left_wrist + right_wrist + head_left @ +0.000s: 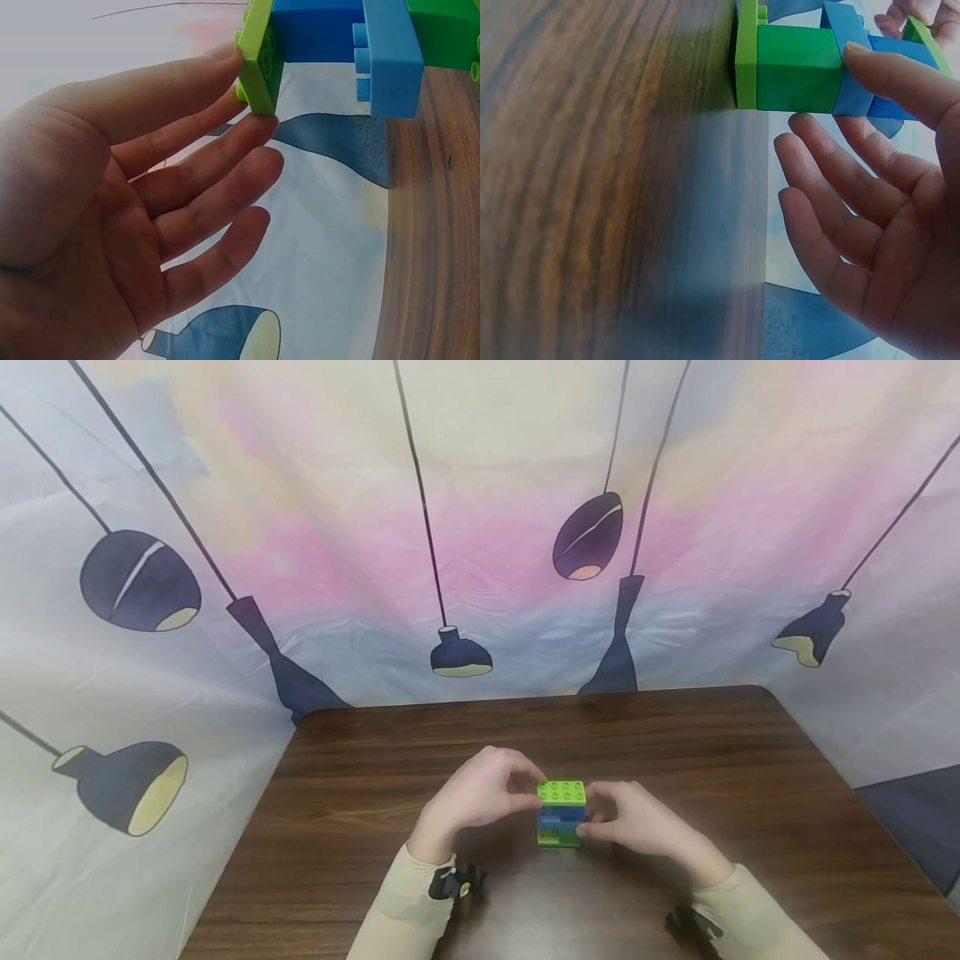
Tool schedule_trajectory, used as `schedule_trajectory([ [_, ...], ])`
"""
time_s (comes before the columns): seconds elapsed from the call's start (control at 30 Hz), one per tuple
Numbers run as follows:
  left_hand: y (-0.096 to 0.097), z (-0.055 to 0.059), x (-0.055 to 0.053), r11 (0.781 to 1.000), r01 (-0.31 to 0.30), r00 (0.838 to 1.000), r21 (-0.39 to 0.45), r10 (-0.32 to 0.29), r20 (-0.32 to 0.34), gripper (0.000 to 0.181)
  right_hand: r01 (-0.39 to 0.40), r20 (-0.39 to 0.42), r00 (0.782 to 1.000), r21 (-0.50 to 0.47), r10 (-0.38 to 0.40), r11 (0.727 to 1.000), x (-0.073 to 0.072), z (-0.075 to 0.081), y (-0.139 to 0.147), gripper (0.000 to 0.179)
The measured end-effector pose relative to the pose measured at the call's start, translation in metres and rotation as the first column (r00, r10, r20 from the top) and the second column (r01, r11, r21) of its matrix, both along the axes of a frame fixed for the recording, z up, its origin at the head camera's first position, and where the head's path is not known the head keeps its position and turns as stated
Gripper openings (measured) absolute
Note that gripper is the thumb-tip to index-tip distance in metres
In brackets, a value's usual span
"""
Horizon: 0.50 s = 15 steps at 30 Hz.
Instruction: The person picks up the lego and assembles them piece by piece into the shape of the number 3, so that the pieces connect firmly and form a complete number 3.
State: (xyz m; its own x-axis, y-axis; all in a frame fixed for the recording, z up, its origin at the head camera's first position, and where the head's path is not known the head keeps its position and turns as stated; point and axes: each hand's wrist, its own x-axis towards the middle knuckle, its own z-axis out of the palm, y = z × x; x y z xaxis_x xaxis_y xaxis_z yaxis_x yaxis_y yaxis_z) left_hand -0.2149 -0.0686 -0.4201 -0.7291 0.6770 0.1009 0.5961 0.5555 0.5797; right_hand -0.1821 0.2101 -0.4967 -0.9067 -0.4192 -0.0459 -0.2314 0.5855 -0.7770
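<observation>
A small stack of toy building bricks stands upright on the table. From the bottom it has a lime green plate [746,64], a green brick [796,69], a light blue plate [395,60], a dark blue brick [319,30] and a lime green top plate [562,792]. My left hand [480,789] pinches the top plate at its left end between thumb and fingertips, the other fingers loosely bent below. From the right side, my right hand [637,818] holds the stack's middle, its thumb against the light blue plate and fingertips on the opposite face.
The brown wooden table [360,860] has rounded far corners. Behind it hangs a pastel cloth backdrop [322,552] printed with dark lamps. A black wrist camera [453,882] sits on the left sleeve, and another [693,922] on the right.
</observation>
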Motion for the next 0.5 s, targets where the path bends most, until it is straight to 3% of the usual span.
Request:
schedule_trajectory([
  [0.5, -0.0032, -0.0018, -0.0034, 0.998, -0.053, 0.999, 0.036, 0.053, 0.000, 0.020, 0.013, 0.012, 1.000, -0.019, -0.013, 1.000, -0.0011, -0.0056, -0.0021, 0.038],
])
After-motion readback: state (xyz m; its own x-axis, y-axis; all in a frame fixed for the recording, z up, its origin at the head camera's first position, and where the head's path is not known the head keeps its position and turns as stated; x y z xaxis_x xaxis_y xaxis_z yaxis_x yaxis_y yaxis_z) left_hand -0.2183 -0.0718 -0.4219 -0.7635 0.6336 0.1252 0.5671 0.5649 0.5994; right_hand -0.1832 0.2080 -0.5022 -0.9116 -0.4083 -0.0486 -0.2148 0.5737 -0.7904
